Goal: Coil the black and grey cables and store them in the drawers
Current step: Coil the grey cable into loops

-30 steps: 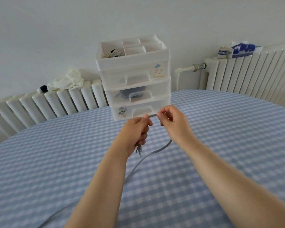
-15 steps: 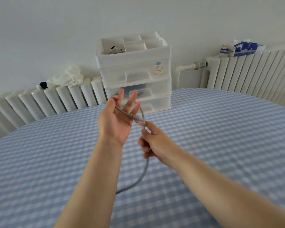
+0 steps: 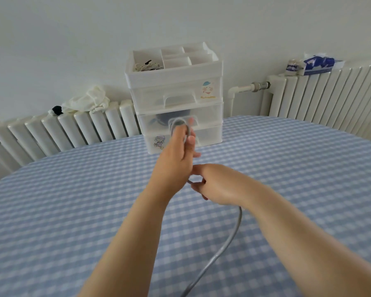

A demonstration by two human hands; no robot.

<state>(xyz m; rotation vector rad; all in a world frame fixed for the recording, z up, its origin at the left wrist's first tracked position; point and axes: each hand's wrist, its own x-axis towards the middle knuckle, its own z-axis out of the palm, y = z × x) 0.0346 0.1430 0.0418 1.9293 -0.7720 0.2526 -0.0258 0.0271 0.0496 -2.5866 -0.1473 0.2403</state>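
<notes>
My left hand point(image 3: 176, 159) is raised above the checked tablecloth point(image 3: 73, 211), its back toward me, so I cannot see the palm or how the fingers lie beyond it; a loop of the grey cable point(image 3: 219, 254) shows blurred over the fingertips, in front of the drawer unit point(image 3: 176, 97), and the hand seems to hold that loop, though the grip itself is hidden. My right hand point(image 3: 214, 185) sits just below and beside the left, fingers curled round the cable, with a short bit of it showing at the knuckles. From under my right wrist the cable runs down across the cloth and is cut off at the bottom edge. Between the two hands the cable is hidden by my left wrist. The drawers stand at the far edge of the table, all three pushed in; something dark shows through the middle drawer's clear front, too dim to name. The open tray on top holds a pale tangle of cord point(image 3: 146, 66).
</notes>
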